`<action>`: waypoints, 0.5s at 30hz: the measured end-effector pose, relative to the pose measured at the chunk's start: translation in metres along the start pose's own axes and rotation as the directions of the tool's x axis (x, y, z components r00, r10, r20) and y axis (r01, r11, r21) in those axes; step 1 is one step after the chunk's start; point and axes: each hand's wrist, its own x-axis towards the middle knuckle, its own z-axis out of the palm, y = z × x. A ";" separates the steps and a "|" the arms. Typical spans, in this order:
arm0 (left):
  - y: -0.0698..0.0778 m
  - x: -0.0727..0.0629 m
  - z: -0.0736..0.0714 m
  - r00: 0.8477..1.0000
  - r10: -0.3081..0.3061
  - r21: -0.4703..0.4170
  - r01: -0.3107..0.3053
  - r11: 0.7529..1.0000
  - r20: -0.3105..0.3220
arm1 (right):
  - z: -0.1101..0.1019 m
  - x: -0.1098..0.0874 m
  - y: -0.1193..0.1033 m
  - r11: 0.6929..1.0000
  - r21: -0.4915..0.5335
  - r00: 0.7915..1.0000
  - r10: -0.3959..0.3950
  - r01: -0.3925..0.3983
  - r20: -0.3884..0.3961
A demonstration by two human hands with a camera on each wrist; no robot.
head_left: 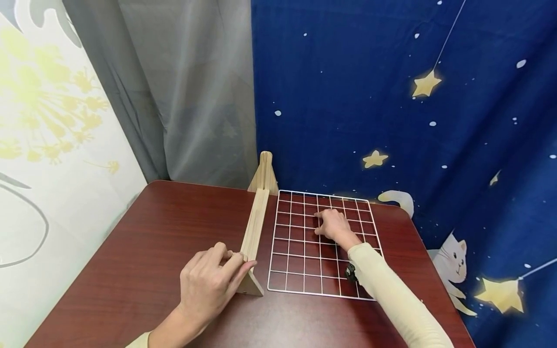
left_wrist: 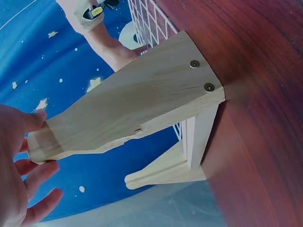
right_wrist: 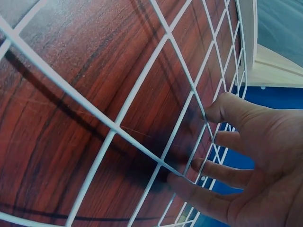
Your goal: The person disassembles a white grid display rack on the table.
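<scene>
A pale wooden stand (head_left: 256, 222) has two upright end pieces joined by a long slat. My left hand (head_left: 211, 280) grips the rounded top of the near end piece (left_wrist: 128, 99), thumb on one side and fingers on the other in the left wrist view. Two screws show near that piece's base. To the right lies a white wire grid panel (head_left: 300, 251). Over its middle, my right hand (head_left: 335, 224) reaches down with thumb and fingers spread apart. Its fingertips (right_wrist: 177, 182) are at the wires in the right wrist view; whether they press on them I cannot tell.
Both things sit on a dark red-brown wooden table (head_left: 174, 222). The stand's far end piece (head_left: 264, 174) is at the back edge, close to a grey curtain (head_left: 204, 96) and a blue star-patterned curtain (head_left: 339, 96). A white patterned wall covering (head_left: 52, 121) is on the left.
</scene>
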 end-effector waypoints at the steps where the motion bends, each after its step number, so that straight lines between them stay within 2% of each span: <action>1: 0.000 0.000 0.000 1.000 0.000 0.000 0.000 1.000 0.001 | 0.001 0.000 0.000 1.000 -0.001 1.000 0.000 0.000 -0.001; 15: -0.002 0.000 -0.006 0.999 0.017 -0.032 -0.016 0.999 0.042 | 0.002 -0.005 -0.004 0.998 -0.057 1.000 -0.011 0.011 0.002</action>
